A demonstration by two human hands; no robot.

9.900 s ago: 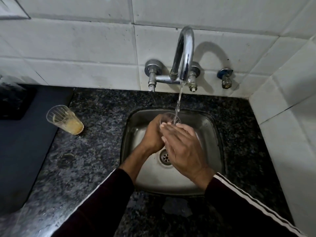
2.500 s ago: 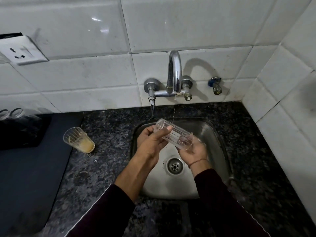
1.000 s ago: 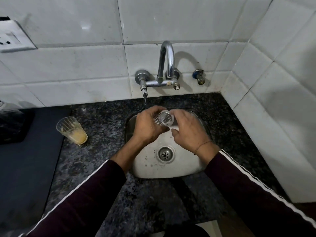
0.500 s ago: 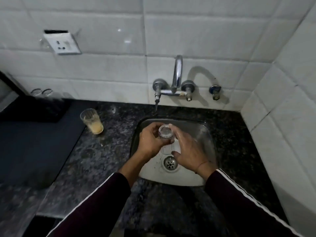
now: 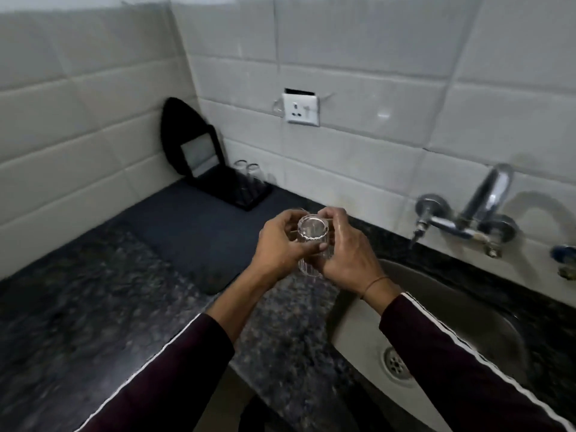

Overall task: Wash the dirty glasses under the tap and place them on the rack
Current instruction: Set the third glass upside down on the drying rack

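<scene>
A clear ribbed glass [image 5: 312,241] is held upside down, base up, between both my hands above the dark granite counter [image 5: 93,307], left of the sink [image 5: 436,310]. My left hand [image 5: 280,244] wraps its left side and my right hand [image 5: 349,254] its right side. A black rack [image 5: 237,188] stands at the back by the wall corner with two clear glasses [image 5: 247,173] on it. The tap [image 5: 486,213] on the tiled wall to the right runs no water. The dirty glass is hidden behind my hands.
A dark mat [image 5: 187,232] covers the counter between my hands and the rack. A black oval board [image 5: 184,135] leans in the wall corner behind the rack. A white socket [image 5: 300,109] sits on the tiles. The drain [image 5: 396,363] lies at the sink's bottom.
The view has swung left from the sink toward the rack. Both hands have carried the glass from over the sink to above the counter; water ran ten seconds ago, none now.
</scene>
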